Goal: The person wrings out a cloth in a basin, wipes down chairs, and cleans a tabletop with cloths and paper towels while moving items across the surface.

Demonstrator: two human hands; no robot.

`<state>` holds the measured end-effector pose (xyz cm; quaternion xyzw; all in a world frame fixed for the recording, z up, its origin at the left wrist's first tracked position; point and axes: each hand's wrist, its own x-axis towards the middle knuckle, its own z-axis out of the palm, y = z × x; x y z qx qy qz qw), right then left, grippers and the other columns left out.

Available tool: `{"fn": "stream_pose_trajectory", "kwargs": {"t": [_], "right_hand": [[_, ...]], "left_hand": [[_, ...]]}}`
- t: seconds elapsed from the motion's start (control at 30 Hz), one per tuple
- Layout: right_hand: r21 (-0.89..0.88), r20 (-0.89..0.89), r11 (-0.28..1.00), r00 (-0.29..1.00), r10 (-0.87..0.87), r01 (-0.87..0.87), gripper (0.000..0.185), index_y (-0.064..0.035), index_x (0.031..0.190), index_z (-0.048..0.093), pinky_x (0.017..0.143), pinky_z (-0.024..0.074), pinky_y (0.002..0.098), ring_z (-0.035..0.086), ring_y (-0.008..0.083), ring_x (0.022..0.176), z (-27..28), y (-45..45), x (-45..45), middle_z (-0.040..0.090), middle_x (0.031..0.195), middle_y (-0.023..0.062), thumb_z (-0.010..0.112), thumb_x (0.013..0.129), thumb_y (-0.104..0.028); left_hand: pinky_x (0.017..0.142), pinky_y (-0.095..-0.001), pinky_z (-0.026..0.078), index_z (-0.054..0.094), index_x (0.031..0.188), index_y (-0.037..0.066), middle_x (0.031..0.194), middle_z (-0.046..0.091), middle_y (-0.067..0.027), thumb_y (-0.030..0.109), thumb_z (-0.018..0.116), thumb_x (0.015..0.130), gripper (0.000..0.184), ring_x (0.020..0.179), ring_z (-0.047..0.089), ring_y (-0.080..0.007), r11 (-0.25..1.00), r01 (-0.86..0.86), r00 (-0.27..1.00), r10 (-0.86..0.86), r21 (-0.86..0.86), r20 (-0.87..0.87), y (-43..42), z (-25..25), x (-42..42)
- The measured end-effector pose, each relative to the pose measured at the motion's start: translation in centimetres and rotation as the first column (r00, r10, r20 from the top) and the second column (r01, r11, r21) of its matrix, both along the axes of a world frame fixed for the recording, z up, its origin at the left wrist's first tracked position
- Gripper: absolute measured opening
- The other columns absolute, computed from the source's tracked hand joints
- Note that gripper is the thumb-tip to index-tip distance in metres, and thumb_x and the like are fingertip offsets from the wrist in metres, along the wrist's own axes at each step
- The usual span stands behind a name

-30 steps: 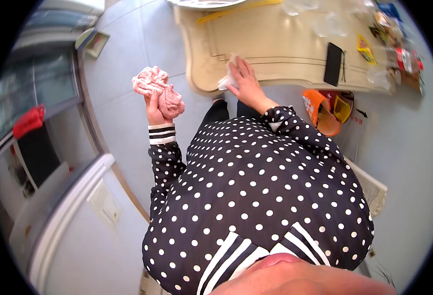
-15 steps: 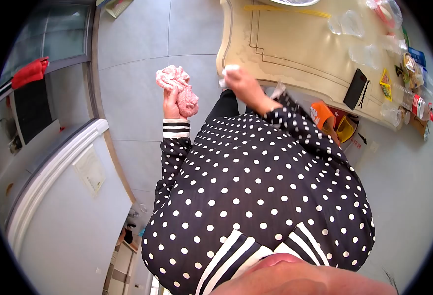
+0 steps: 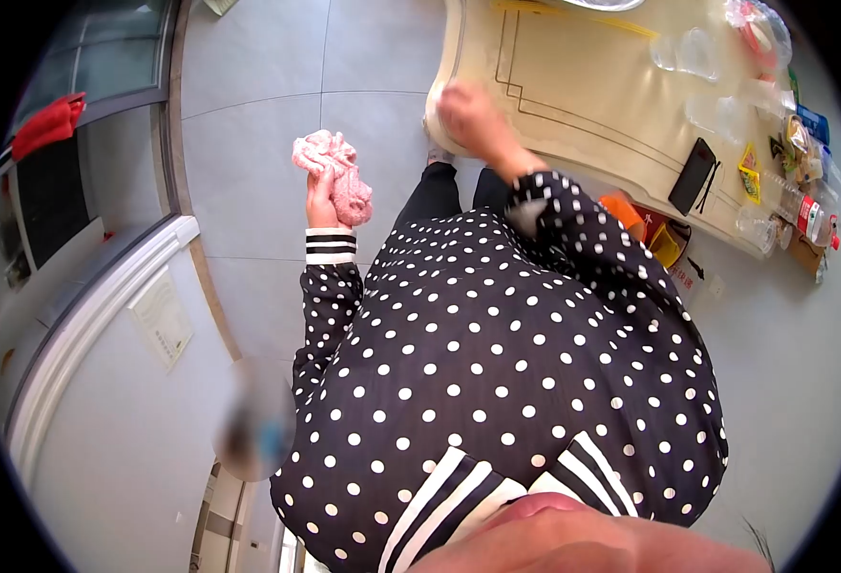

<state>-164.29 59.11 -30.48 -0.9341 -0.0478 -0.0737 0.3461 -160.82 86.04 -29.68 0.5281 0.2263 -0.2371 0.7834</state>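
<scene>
On the left, my left hand (image 3: 320, 202) is closed round a crumpled pink cloth (image 3: 352, 199), fluffy in texture, which bulges out above and beside the fingers over the floor. My right hand (image 3: 475, 119) is over the near left corner of the cream table (image 3: 583, 105). Its fingers look curled in and are somewhat smeared by motion. Whatever they hold, if anything, is hidden.
A black phone (image 3: 692, 177) lies near the table's front edge. Clear plastic containers (image 3: 688, 53), a yellow packet (image 3: 749, 174) and a bottle with a red label (image 3: 808, 212) are at the right. A white door (image 3: 105, 353) stands at the left.
My right hand has moved up and slightly right, onto the table corner; the white thing at its fingers no longer shows. My left hand keeps the pink cloth, shifted slightly left in view.
</scene>
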Motion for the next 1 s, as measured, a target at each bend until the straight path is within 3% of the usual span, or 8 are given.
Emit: {"fn": "stream_pose_trajectory", "kwargs": {"t": [0.1,0.2,0.5,0.6,0.63,0.7,0.9,1.0], "right_hand": [[0.022,0.188,0.984,0.966,-0.179,0.178,0.016,-0.0039,0.088,0.059,0.08,0.0449,0.0337,0.052,0.0266,0.094,-0.4,1.2,2.1,0.057,0.099,0.0081,0.055,0.072,-0.004],[-0.033,0.077,0.997,0.995,0.07,-0.068,0.018,-0.0046,0.089,0.059,0.084,0.0447,0.0328,0.052,0.0243,0.099,0.2,3.9,-3.1,0.057,0.103,0.0056,0.055,0.071,-0.003],[-0.248,-0.014,0.969,1.0,-0.011,0.007,0.018,-0.0051,0.088,0.06,0.084,0.0457,0.0336,0.051,0.0248,0.1,1.8,-4.1,-13.8,0.055,0.105,0.0052,0.056,0.071,-0.006],[-0.119,0.196,0.978,0.962,0.19,-0.168,0.011,-0.0033,0.079,0.059,0.086,0.0437,0.0294,0.05,0.022,0.1,-0.4,1.7,-10.3,0.053,0.102,0.0056,0.056,0.071,-0.01],[-0.296,0.126,0.901,0.922,0.366,-0.317,0.01,-0.0041,0.076,0.059,0.089,0.0415,0.0275,0.048,0.0196,0.1,1.3,3.3,-8.7,0.052,0.097,0.0042,0.055,0.071,-0.012],[-0.232,0.102,0.91,0.921,0.375,-0.344,0.011,-0.0033,0.078,0.058,0.086,0.0432,0.0292,0.048,0.021,0.103,0.8,6.3,-7.0,0.049,0.1,0.0047,0.053,0.072,-0.011],[-0.045,0.154,0.99,0.98,-0.126,0.135,0.015,-0.0056,0.091,0.056,0.079,0.0448,0.0354,0.054,0.0272,0.09,3.2,-0.4,-14.7,0.056,0.098,0.0088,0.055,0.076,-0.008],[-0.165,0.062,0.763,0.778,-0.625,0.625,0.023,-0.0047,0.102,0.056,0.086,0.0414,0.0391,0.05,0.0313,0.099,3.0,-3.0,-16.7,0.055,0.104,0.0132,0.053,0.079,-0.007]], "left_hand": [[0.079,-0.0362,0.048,0.035,0.128,0.007,0.12,0.048,-0.0111,0.017,0.049,0.088,0.044,0.099,0.054,-0.025,0.993,0.039,0.999,-0.043,-0.108,-0.028,0.5,-0.4,0.4],[0.081,-0.0345,0.048,0.039,0.125,0.004,0.118,0.05,-0.0114,0.013,0.05,0.086,0.042,0.098,0.055,-0.0228,0.986,0.061,0.994,-0.074,-0.156,-0.08,-0.3,0.3,0.9],[0.078,-0.0353,0.049,0.039,0.124,0.006,0.115,0.052,-0.0123,0.016,0.048,0.088,0.039,0.095,0.056,-0.0246,0.967,0.21,0.967,-0.227,-0.141,-0.117,0.1,0.7,2.6],[0.077,-0.0349,0.049,0.039,0.125,0.007,0.116,0.052,-0.0106,0.017,0.048,0.087,0.04,0.096,0.056,-0.0236,0.962,0.212,0.967,-0.232,-0.174,-0.102,0.4,0.1,3.1],[0.077,-0.034,0.049,0.038,0.126,0.007,0.117,0.051,-0.009,0.018,0.047,0.088,0.041,0.096,0.055,-0.0221,0.961,0.22,0.965,-0.239,-0.166,-0.106,0.3,0.5,3.3],[0.076,-0.0337,0.049,0.038,0.127,0.007,0.118,0.051,-0.0089,0.018,0.047,0.088,0.042,0.097,0.054,-0.0216,0.947,0.277,0.951,-0.294,-0.161,-0.094,-0.3,2.1,3.4],[0.085,-0.0328,0.045,0.033,0.13,0.004,0.124,0.046,-0.0104,0.015,0.046,0.088,0.045,0.106,0.05,-0.0211,0.91,0.389,0.92,-0.39,-0.14,0.021,-0.8,3.3,4.1],[0.09,-0.0326,0.042,0.033,0.13,0.003,0.126,0.045,-0.0112,0.014,0.046,0.088,0.045,0.109,0.048,-0.0215,0.903,0.422,0.905,-0.414,-0.087,0.096,-1.3,5.1,3.4]]}}
